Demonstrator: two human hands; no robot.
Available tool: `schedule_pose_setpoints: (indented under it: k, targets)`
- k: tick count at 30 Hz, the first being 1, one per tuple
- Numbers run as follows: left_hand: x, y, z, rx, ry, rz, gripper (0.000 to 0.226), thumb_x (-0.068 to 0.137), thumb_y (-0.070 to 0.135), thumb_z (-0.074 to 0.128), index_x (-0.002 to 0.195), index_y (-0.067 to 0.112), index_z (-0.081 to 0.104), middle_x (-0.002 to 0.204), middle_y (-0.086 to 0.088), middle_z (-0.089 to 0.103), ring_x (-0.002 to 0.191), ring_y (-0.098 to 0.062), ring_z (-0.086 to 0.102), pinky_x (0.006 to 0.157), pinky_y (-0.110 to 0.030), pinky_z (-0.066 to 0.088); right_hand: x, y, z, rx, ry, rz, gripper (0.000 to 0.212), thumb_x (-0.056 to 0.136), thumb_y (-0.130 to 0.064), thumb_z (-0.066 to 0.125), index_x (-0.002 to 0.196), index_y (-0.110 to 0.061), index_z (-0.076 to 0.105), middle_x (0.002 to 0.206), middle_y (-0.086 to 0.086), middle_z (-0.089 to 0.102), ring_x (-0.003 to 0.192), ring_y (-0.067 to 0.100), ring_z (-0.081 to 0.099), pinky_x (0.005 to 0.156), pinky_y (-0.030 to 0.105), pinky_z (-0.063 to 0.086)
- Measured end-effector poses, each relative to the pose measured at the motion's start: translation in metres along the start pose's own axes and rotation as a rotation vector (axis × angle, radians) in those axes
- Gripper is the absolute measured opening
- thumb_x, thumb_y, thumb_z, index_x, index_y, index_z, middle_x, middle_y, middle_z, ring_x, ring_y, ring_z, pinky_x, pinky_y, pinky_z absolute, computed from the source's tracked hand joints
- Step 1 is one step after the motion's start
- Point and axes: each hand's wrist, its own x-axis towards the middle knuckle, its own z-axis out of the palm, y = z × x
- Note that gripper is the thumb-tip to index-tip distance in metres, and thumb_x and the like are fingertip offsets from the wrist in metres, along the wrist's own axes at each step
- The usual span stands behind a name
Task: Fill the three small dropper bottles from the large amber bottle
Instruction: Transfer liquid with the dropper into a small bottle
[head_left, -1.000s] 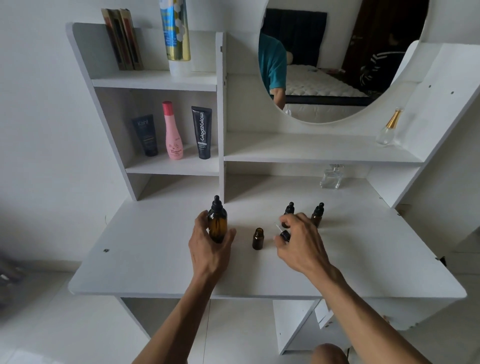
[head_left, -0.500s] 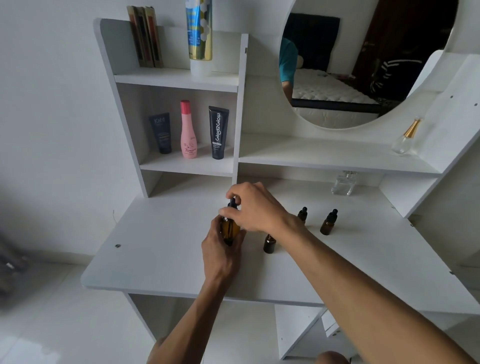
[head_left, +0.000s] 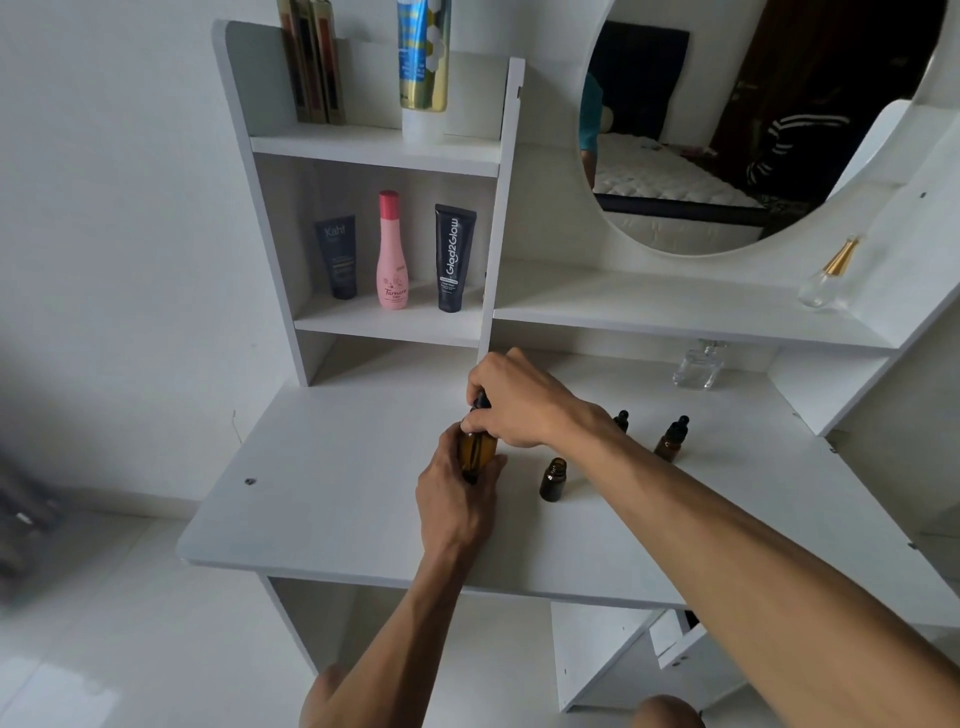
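Observation:
The large amber bottle stands upright on the white desk. My left hand wraps its body from the near side. My right hand closes over its black dropper cap from above. To the right stands a small amber bottle with no cap. Behind it are two capped small dropper bottles: one partly hidden by my right forearm, the other further right.
A clear glass perfume bottle stands at the desk's back right, another with a gold cap on the shelf above. Tubes and a pink bottle fill the left shelf. A round mirror hangs above.
My right hand left the small bottles and moved left onto the large bottle's cap, where it stays. My left hand has kept hold of the bottle's body.

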Motion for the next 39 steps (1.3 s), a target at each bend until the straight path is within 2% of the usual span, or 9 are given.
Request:
schedule_pose_setpoints:
  k: [9,12,16,22,24,27,32,36,39]
  targets:
    - [0.001,0.001,0.0,0.033,-0.018,0.028,0.046,0.086,0.031,0.075,0.128,0.027,0.056,0.087,0.018,0.059,0.07,-0.001,0.054,0.061,-0.006,0.039,-0.002,0.007,-0.006,-0.001,-0.078,-0.058,0.026,0.085,-0.019,0.079,0.109,-0.013,0.07,0.103,0.003,0.058,0.105,0.023,0.059,0.081,0.037,0.055]
    - [-0.001,0.002,-0.001,0.021,-0.024,0.023,0.046,0.086,0.029,0.075,0.128,0.028,0.057,0.081,0.025,0.056,0.069,0.007,0.054,0.062,-0.004,0.038,-0.003,0.008,-0.011,0.011,-0.105,-0.078,0.037,0.084,-0.014,0.08,0.119,-0.012,0.068,0.108,0.003,0.066,0.09,0.013,0.057,0.08,0.03,0.051]
    - [-0.001,0.001,0.0,0.013,-0.024,0.022,0.041,0.086,0.032,0.075,0.123,0.029,0.057,0.085,0.023,0.06,0.072,0.008,0.056,0.061,-0.004,0.04,-0.003,0.011,-0.008,0.003,-0.051,-0.022,0.043,0.08,-0.041,0.083,0.108,-0.011,0.069,0.102,0.004,0.062,0.076,0.014,0.059,0.073,0.037,0.056]
    - [-0.001,0.002,0.0,0.008,-0.026,0.034,0.042,0.087,0.032,0.075,0.124,0.027,0.057,0.085,0.021,0.06,0.074,0.0,0.059,0.061,-0.006,0.04,-0.004,0.013,-0.006,0.044,-0.063,-0.047,0.039,0.082,-0.009,0.081,0.119,-0.014,0.069,0.11,0.006,0.068,0.084,0.017,0.06,0.076,0.029,0.051]
    - [-0.002,0.001,0.0,0.009,-0.022,0.04,0.041,0.087,0.033,0.074,0.124,0.027,0.057,0.088,0.017,0.064,0.075,-0.003,0.06,0.061,-0.006,0.041,-0.003,0.014,-0.006,0.084,-0.053,-0.041,0.048,0.079,-0.017,0.085,0.123,-0.014,0.067,0.109,0.003,0.065,0.091,0.017,0.057,0.078,0.028,0.048]
    - [-0.002,0.001,0.0,0.012,-0.019,0.036,0.044,0.087,0.034,0.074,0.126,0.026,0.056,0.092,0.014,0.064,0.077,-0.006,0.061,0.061,-0.004,0.04,-0.002,0.017,-0.003,0.133,0.013,-0.003,0.038,0.078,-0.031,0.086,0.109,-0.015,0.069,0.102,0.004,0.064,0.089,0.018,0.059,0.073,0.03,0.048]
    - [-0.002,0.001,0.0,0.025,-0.024,0.038,0.043,0.086,0.034,0.075,0.124,0.026,0.056,0.083,0.024,0.058,0.074,0.003,0.058,0.061,-0.004,0.04,-0.004,0.019,-0.005,0.222,-0.016,-0.025,0.038,0.078,-0.006,0.082,0.113,-0.013,0.071,0.099,-0.001,0.071,0.087,0.011,0.063,0.076,0.02,0.051]
    - [-0.003,0.002,0.0,0.025,-0.033,0.052,0.046,0.087,0.033,0.075,0.127,0.024,0.056,0.096,0.014,0.063,0.076,0.007,0.056,0.065,0.0,0.039,-0.007,0.021,-0.003,0.237,0.048,-0.002,0.034,0.075,-0.026,0.088,0.103,-0.013,0.072,0.085,-0.005,0.067,0.079,0.012,0.064,0.071,0.024,0.052]
    - [-0.002,0.002,0.0,0.023,-0.037,0.044,0.046,0.086,0.034,0.075,0.127,0.023,0.057,0.089,0.021,0.059,0.076,0.008,0.057,0.065,-0.001,0.04,-0.006,0.025,0.001,0.294,0.082,0.001,0.031,0.073,-0.018,0.09,0.099,-0.015,0.074,0.087,-0.002,0.07,0.081,0.015,0.068,0.074,0.028,0.057]
